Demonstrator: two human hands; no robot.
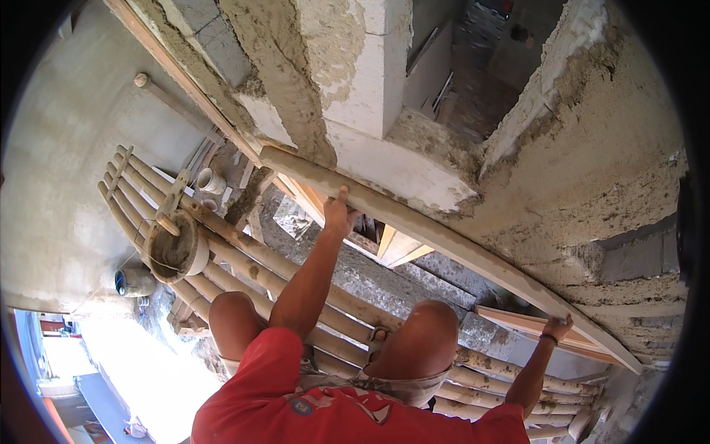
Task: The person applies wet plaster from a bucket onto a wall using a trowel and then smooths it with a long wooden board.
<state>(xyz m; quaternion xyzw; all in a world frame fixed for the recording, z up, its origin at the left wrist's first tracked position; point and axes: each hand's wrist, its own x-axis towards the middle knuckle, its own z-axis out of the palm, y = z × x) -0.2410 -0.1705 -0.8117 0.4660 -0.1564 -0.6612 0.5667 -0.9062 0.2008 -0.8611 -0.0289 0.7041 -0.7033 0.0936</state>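
Red shirt cloth (251, 399) sits nearest the camera. Left hand (339, 213) and right hand (558, 328) hold a long board (473, 255), fingers closed on its lower edge at well-separated spots; it lies along the wall (592, 185). Above the board, that wall shows rough, patchy mortar around an opening (473, 81). Below it run scaffold poles (248, 240), carrying a mortar bucket (198, 255) below the board's left end.

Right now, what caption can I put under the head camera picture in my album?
Left hand and right hand hold a long board along a rough wall, near wooden poles.
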